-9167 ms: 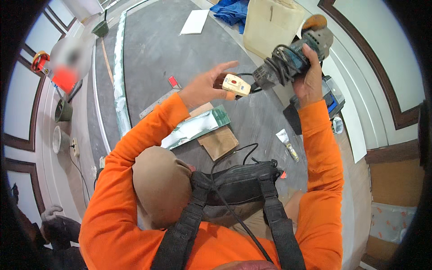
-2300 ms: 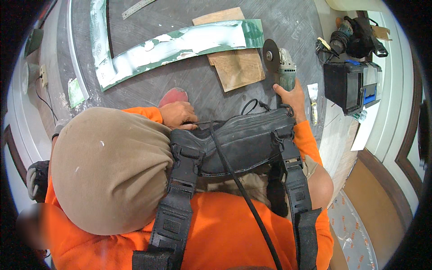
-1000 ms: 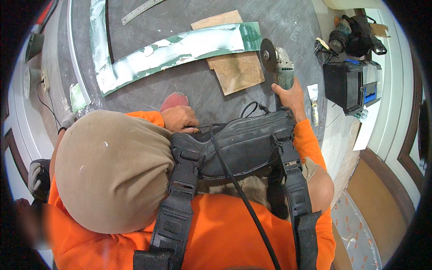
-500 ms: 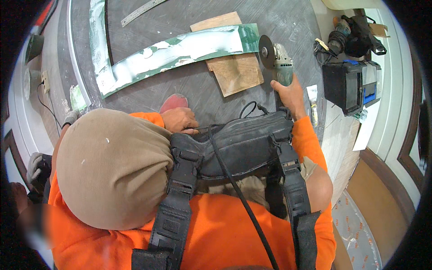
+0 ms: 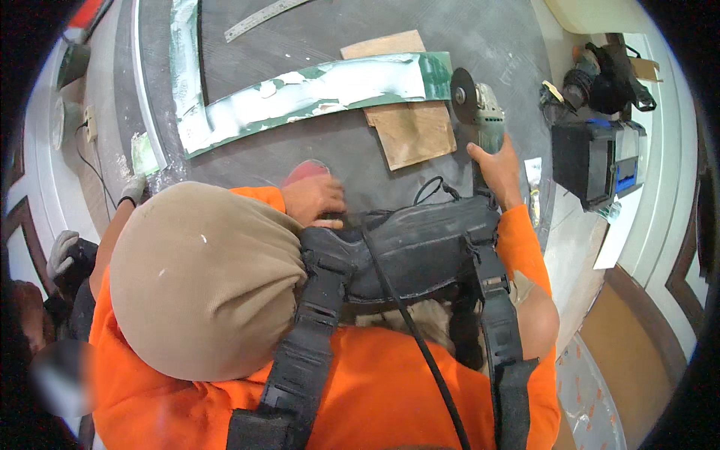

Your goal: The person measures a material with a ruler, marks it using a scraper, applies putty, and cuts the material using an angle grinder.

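Observation:
My right hand [image 5: 496, 169] is wrapped round the body of an angle grinder [image 5: 489, 120]. Its dark disc [image 5: 464, 96] stands upright beside the right end of a green strip [image 5: 436, 75] smeared with white filler. My left hand [image 5: 313, 200], slightly blurred, has its fingers curled in front of a red shoe tip [image 5: 307, 171]. What those fingers hold, if anything, is hidden. Close to that hand, a black cord [image 5: 405, 315] runs down across a black pouch [image 5: 420, 240] at my body. A wooden board [image 5: 414, 139] lies partly under the green strip.
A metal ruler [image 5: 262, 19] lies at the far side. To the right are a black toolbox [image 5: 581, 161], a dark bag [image 5: 611, 79] and a putty knife [image 5: 533, 180]. Another person's gloved hands [image 5: 133, 189] show at the left. Beige ribbed cloth [image 5: 202, 277] fills the lower left.
The whole view has shifted, so most things sit slightly right and lower. My left hand's fingers have moved and blurred. The grinder remains beside the strip's end in my right hand.

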Motion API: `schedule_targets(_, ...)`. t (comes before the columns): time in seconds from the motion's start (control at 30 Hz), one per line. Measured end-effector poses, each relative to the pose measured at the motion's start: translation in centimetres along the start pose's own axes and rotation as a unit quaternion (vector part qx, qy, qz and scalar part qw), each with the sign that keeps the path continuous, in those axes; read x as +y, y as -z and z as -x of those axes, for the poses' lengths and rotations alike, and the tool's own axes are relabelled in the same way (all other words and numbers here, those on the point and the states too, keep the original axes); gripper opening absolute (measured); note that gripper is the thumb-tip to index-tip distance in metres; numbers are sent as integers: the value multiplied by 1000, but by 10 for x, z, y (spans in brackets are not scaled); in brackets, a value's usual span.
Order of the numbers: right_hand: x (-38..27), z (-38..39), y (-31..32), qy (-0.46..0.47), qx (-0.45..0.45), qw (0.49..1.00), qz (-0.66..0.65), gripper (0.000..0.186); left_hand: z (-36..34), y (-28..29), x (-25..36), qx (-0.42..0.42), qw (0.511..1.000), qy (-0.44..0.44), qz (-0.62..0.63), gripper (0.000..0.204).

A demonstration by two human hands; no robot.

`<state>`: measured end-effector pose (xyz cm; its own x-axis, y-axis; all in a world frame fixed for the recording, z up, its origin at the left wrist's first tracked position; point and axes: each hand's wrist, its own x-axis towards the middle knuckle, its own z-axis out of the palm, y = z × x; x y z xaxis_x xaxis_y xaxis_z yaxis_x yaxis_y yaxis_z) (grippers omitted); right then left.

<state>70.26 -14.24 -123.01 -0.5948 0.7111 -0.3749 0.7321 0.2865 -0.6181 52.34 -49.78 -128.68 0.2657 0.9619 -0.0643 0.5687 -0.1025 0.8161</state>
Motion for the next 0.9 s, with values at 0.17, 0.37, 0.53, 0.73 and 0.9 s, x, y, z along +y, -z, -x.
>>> schedule_targets(0.17,10,0,2,16,2,1000,0,64,-19,79,-15,300,889,201,-281,81)
schedule_targets(0.37,4,-8,-2,1,0,999,33,66,-28,126,-41,169,819,403,-373,107)
schedule_targets(0.53,13,-13,-4,6,7,999,31,64,-37,130,-37,151,826,402,-364,102)
schedule_targets(0.73,8,-12,0,8,-2,1000,19,55,-37,127,-44,162,829,368,-390,97)
schedule_targets(0.9,2,-12,1,3,-20,1000,-16,58,-36,129,-43,145,830,388,-374,98)
